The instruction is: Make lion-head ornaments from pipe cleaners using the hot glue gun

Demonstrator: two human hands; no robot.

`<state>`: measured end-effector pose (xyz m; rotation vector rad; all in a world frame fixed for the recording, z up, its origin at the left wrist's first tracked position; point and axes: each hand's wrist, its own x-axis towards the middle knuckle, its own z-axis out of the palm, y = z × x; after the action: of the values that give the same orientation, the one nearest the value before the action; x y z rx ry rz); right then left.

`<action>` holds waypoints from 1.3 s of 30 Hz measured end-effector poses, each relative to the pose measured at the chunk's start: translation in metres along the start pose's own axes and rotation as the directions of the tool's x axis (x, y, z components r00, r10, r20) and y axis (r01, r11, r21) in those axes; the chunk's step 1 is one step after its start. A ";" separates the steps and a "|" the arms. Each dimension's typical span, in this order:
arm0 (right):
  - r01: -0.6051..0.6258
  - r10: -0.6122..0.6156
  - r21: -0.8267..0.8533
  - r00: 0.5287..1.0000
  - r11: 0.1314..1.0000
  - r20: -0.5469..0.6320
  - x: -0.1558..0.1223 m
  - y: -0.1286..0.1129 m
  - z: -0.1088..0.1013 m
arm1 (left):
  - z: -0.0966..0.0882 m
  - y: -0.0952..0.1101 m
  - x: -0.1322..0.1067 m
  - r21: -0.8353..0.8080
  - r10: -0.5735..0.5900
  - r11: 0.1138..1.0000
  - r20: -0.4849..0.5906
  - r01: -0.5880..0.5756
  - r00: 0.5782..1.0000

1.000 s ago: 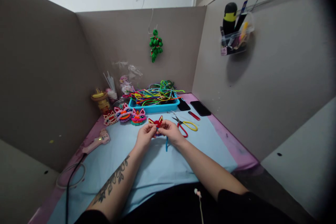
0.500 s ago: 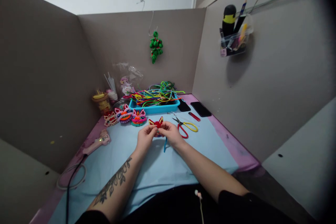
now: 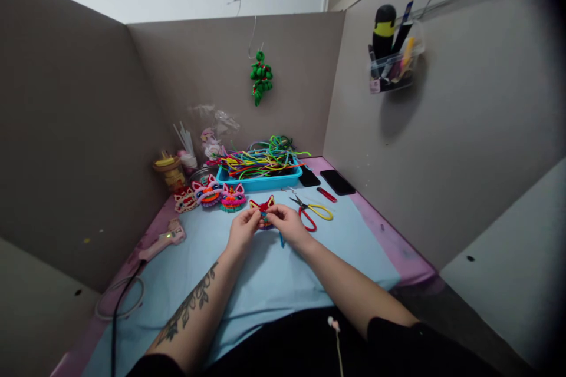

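Both my hands meet over the light blue mat (image 3: 274,283). My left hand (image 3: 242,231) and my right hand (image 3: 288,225) pinch a small red pipe-cleaner figure with yellow-edged ears (image 3: 264,208) between their fingertips. A short end of blue pipe cleaner (image 3: 281,240) hangs below the figure, beside my right hand. Both hands are closed on the figure and hold it just above the mat.
Behind my hands lie red-and-yellow scissors (image 3: 313,212), a blue tray of coloured pipe cleaners (image 3: 260,167), three finished fuzzy faces (image 3: 212,193), two phones (image 3: 338,181) and a pink glue gun (image 3: 163,240) with its cord. Grey partition walls close three sides; a green ornament (image 3: 260,78) hangs on the back wall.
The blue pipe cleaner's hanging end has become shorter, drawn up towards the figure. My hands stay in the same place, with small finger movements.
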<state>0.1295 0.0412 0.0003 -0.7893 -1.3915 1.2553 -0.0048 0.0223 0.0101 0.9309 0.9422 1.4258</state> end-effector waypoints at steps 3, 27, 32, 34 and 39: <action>0.081 -0.091 -0.201 0.995 0.976 -0.043 0.001 0.000 -0.006 | 0.001 0.002 -0.001 -0.071 -0.105 0.992 0.030 0.106 0.994; -0.070 0.040 0.145 0.979 0.987 0.198 0.003 -0.018 -0.010 | -0.006 0.013 -0.005 -0.190 -0.452 0.827 0.335 0.529 0.827; -0.134 0.095 0.196 0.976 0.971 0.196 0.001 -0.018 -0.007 | -0.003 0.012 -0.008 -0.174 -0.450 0.833 0.342 0.526 0.825; -0.135 0.095 0.206 0.977 0.969 0.190 0.000 -0.018 -0.007 | -0.002 0.012 -0.009 -0.179 -0.449 0.833 0.337 0.524 0.828; -0.123 0.077 0.217 0.975 0.968 0.208 -0.001 -0.021 -0.004 | -0.004 0.014 -0.008 -0.164 -0.475 0.810 0.379 0.563 0.794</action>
<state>0.1375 0.0364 0.0198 -0.5934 -1.3450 1.5783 -0.0135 0.0130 0.0214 0.6022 0.6642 0.8577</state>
